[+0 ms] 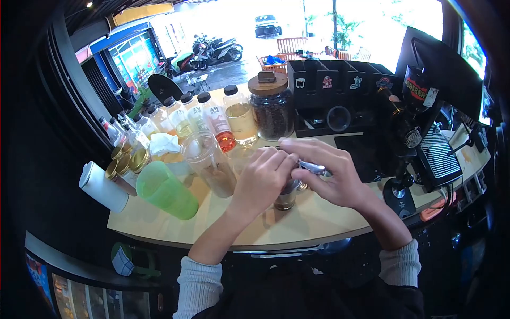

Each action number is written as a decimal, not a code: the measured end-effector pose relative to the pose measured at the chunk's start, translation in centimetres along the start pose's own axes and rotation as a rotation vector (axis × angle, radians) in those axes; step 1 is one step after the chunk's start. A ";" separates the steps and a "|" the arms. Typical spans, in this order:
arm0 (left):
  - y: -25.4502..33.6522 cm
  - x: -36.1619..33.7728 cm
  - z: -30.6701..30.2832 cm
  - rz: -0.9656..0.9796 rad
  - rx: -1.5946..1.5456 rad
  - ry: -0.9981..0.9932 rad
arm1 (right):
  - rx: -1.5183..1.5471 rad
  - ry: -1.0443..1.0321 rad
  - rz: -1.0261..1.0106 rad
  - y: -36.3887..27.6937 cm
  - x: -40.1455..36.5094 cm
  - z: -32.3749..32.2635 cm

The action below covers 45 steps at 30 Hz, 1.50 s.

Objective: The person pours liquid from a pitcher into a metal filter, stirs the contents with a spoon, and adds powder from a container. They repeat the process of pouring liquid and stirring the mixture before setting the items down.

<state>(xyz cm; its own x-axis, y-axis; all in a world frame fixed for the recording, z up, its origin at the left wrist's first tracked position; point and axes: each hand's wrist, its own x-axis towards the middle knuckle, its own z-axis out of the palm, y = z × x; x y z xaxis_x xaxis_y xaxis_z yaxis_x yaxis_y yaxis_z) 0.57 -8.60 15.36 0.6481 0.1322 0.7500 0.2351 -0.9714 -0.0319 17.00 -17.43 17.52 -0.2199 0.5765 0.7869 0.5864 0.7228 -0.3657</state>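
Note:
My left hand [265, 173] is closed above a small glass jar [285, 201] on the counter, its fingertips meeting the right hand. What sits inside its fingers is hidden. My right hand [332, 167] holds a shiny silver metal piece [312, 168] between thumb and fingers; it could be a spoon, but the rest of it is covered. Both hands hide the top of the jar. Just left of my left hand stands a tall clear container [212, 167] with brown powder in its lower part. A green plastic pitcher [167, 191] stands farther left.
Bottles with black caps [215, 119] line the back, beside a large wood-lidded jar [272, 109] of dark beans. Gold-lidded jars [139, 159] and a white cylinder [103, 186] stand left. A black organizer [340, 80] and a grinder [417, 95] occupy the right. The counter's front edge [249, 245] is near.

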 end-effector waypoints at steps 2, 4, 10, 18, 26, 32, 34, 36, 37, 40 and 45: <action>-0.2 -0.2 0.1 0.057 0.006 0.038 | 0.002 -0.062 -0.004 0.2 0.4 0.0; -0.8 -0.6 -0.3 -0.093 -0.094 -0.013 | 0.033 -0.058 0.011 0.6 0.4 0.2; -2.7 -3.1 1.3 -0.372 -0.165 0.024 | -0.123 -0.054 0.071 0.4 -1.6 -0.6; -3.9 -4.0 3.8 -0.453 -0.362 -0.001 | 0.116 -0.077 0.125 1.4 -3.6 -0.5; -5.0 -3.5 2.7 -0.344 -0.400 -0.033 | 0.428 -0.036 0.238 1.9 -3.5 -1.1; -5.4 -3.2 2.3 -0.294 -0.504 -0.003 | 0.626 -0.009 0.262 2.2 -3.0 -1.3; -5.4 -3.1 2.0 -0.270 -0.477 -0.014 | 0.620 -0.016 0.279 2.5 -2.7 -2.0; -5.3 -3.0 1.8 -0.260 -0.478 -0.019 | 0.615 -0.022 0.300 2.6 -2.3 -2.3; -5.2 -2.9 1.7 -0.248 -0.482 -0.026 | 0.635 -0.035 0.342 2.5 -2.0 -2.1; -5.2 -2.5 1.4 -0.203 -0.452 -0.049 | 0.611 -0.084 0.395 3.1 -1.3 -3.1; -5.1 -2.4 1.0 -0.184 -0.440 -0.054 | 0.605 -0.136 0.384 3.4 -0.5 -3.0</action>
<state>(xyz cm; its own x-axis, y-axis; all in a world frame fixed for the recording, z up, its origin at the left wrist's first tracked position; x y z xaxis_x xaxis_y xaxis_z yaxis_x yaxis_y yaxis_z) -1.46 -3.81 13.06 0.6638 0.3083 0.6814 0.0278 -0.9206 0.3895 21.47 -16.40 17.35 -0.2028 0.8458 0.4935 0.1169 0.5213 -0.8453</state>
